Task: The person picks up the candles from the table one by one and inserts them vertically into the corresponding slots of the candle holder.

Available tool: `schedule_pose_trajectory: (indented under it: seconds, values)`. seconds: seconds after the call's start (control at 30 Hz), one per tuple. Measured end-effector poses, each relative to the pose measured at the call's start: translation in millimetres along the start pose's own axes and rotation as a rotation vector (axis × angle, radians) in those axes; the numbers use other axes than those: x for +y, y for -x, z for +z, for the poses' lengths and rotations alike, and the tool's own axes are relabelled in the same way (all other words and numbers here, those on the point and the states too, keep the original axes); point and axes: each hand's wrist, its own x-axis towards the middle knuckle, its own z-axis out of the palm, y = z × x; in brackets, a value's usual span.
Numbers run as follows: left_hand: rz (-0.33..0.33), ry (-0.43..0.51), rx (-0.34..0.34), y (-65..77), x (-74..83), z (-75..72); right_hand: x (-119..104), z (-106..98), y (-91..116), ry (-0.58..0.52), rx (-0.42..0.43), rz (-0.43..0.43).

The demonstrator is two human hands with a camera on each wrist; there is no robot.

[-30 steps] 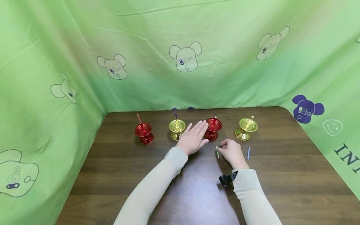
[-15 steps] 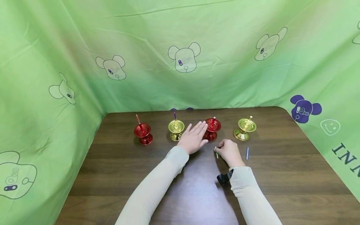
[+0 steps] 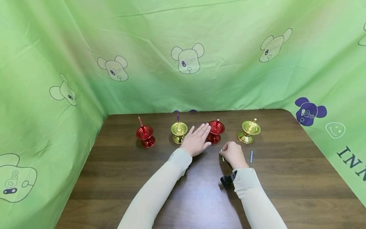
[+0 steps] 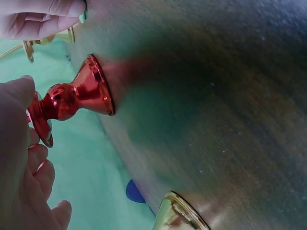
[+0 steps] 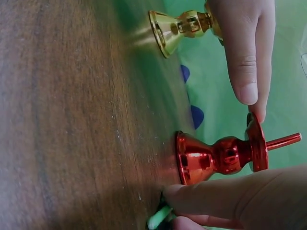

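Note:
My left hand [image 3: 195,143] reaches over the table with its fingers straight, the fingertips at the dish rim of a red candle holder [image 3: 218,128]. That holder stands upright, and a short pale-tipped stub rises from its dish, seen side-on as a red spike [image 5: 285,141] in the right wrist view. Just in front of it, my right hand [image 3: 233,155] pinches a thin green candle [image 5: 158,219] between thumb and fingers, close over the tabletop. Part of the candle is hidden by the fingers. To the right of this hand, a blue candle [image 3: 251,156] lies on the wood.
At the left stands a red holder [image 3: 147,136] with a pink candle [image 3: 140,121]. A gold holder [image 3: 179,128] beside my left hand bears a purple candle [image 3: 178,118]. Another gold holder [image 3: 248,133] stands at the right. Green cloth [image 3: 160,86] hangs behind the table.
My right fingers have shifted slightly on the green candle, which sits a touch further right than half a second ago. The left hand keeps its place at the red holder.

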Motion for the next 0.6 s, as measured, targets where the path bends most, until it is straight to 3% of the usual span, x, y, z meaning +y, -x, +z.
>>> schedule_pose_trajectory:
  seconds: [0.6]
  values:
    - [0.007, 0.008, 0.002, -0.7, -0.2, 3.3, 3.3, 1.5, -6.0, 0.042, -0.021, 0.025]
